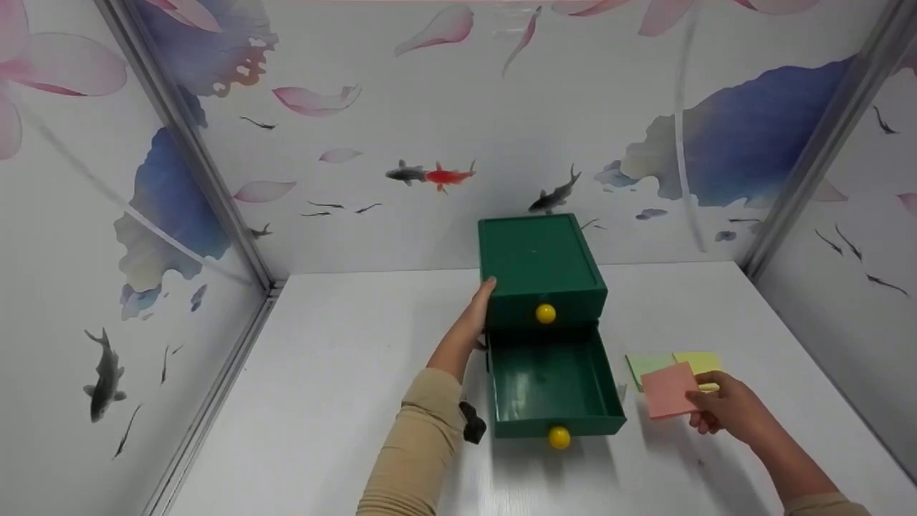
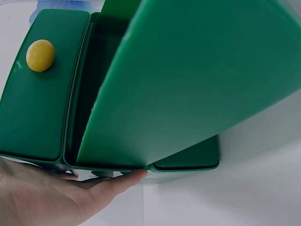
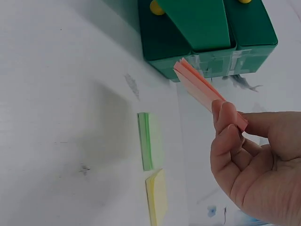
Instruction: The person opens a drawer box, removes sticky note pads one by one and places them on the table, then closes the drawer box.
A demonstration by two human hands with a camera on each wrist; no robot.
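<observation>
Pinching the pink pad by the edge farthest from the box, the right hand holds it up over the surface, to the right of the box. From where I stand, the pad looks very light, like a small stack of paper. It should be a bit stiff as a stack, but each sheet is likely soft and easy to bend. The layers spread a little at the end nearest the box, so a loose pinch might let some slide. I think one side edge is the best place to hold, with the whole stack squeezed gently. A hard squeeze could crease it.

The left hand rests on the left side of the box, with a finger out straight against it. The middle drawer sticks out from the front of the box. Being thin plastic, the box may be light and slippery, so a flat hand on its side should steady it. Right of the box lie the green pad and yellow pad.
</observation>
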